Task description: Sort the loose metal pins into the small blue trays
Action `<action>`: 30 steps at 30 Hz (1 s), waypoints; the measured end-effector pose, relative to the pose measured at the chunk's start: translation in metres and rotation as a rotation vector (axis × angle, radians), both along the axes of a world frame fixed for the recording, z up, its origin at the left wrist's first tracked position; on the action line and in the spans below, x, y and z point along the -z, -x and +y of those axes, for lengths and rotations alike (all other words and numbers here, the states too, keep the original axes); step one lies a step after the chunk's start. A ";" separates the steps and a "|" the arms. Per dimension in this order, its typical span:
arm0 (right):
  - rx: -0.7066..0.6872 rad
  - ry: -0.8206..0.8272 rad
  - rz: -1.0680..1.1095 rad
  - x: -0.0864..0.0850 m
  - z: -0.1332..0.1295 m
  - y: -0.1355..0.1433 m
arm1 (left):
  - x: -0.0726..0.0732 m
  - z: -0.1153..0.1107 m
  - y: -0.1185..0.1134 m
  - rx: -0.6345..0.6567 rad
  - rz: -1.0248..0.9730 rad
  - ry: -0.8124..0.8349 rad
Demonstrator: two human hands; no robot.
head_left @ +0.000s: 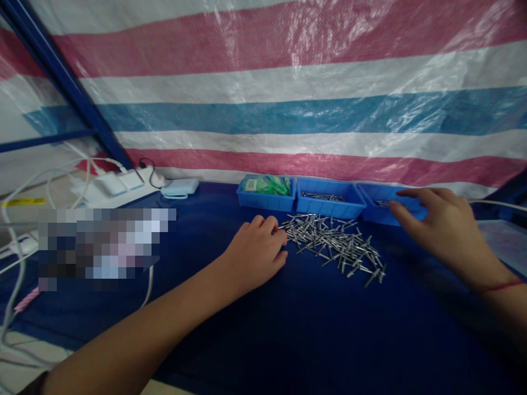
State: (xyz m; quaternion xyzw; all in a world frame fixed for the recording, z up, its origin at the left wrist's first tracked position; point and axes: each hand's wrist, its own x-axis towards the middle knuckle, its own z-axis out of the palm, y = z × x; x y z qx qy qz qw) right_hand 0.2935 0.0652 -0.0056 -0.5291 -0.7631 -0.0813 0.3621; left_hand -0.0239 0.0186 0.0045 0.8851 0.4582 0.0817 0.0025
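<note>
A loose pile of silver blind rivets [329,238] lies on the dark blue tabletop. At its left edge rests my left hand [257,252], palm down with bent fingers touching the nearest rivets. Its thumb stands apart from the index finger, and I make out nothing held. My right hand [447,227] hovers over the right blue bin [373,211], thumb and fingers spread, partly covering it. A few rivets show inside that bin. The middle blue bin [331,208] also contains some rivets [323,196].
Green plastic packets [267,185] fill the left blue bin [267,203]. A white power strip [119,186] with cables and a light blue case [180,188] sit at the left, near a blurred-out patch. Behind the bins hangs a striped plastic sheet [288,118].
</note>
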 end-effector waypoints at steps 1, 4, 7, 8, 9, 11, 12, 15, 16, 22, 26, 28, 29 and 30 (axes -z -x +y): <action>0.036 -0.004 -0.032 -0.002 -0.002 0.006 | 0.001 -0.001 -0.001 0.009 0.021 0.011; 0.075 -0.007 -0.137 -0.003 -0.010 0.023 | 0.005 -0.002 -0.005 0.022 0.042 0.036; -0.022 -0.003 -0.168 0.000 -0.016 0.039 | 0.011 0.000 -0.007 0.030 0.020 0.013; -0.052 -0.001 -0.168 0.002 -0.019 0.043 | 0.013 0.002 -0.007 0.037 0.012 0.003; -0.083 0.007 -0.163 0.004 -0.021 0.048 | 0.015 0.003 -0.007 0.047 0.007 -0.004; -0.145 0.038 -0.149 0.007 -0.027 0.056 | 0.017 0.004 -0.007 0.069 0.008 -0.015; -0.170 0.053 -0.137 0.008 -0.030 0.060 | 0.018 0.005 -0.007 0.082 0.009 -0.018; -0.234 0.120 -0.130 0.011 -0.039 0.068 | 0.020 0.005 -0.008 0.119 -0.006 -0.026; -0.253 0.137 -0.133 0.013 -0.041 0.070 | 0.021 0.005 -0.008 0.132 -0.016 -0.031; -0.311 0.145 -0.129 0.016 -0.045 0.076 | 0.022 0.000 -0.016 0.202 -0.060 -0.049; -0.355 0.151 -0.107 0.010 -0.049 0.081 | 0.022 -0.002 -0.021 0.182 -0.056 -0.105; -0.410 0.175 -0.091 0.007 -0.052 0.085 | 0.021 -0.003 -0.022 0.175 -0.071 -0.129; -0.437 0.193 -0.082 0.006 -0.054 0.087 | 0.020 -0.003 -0.022 0.176 -0.083 -0.133; -0.459 0.211 -0.072 0.006 -0.056 0.089 | 0.020 -0.004 -0.022 0.179 -0.095 -0.134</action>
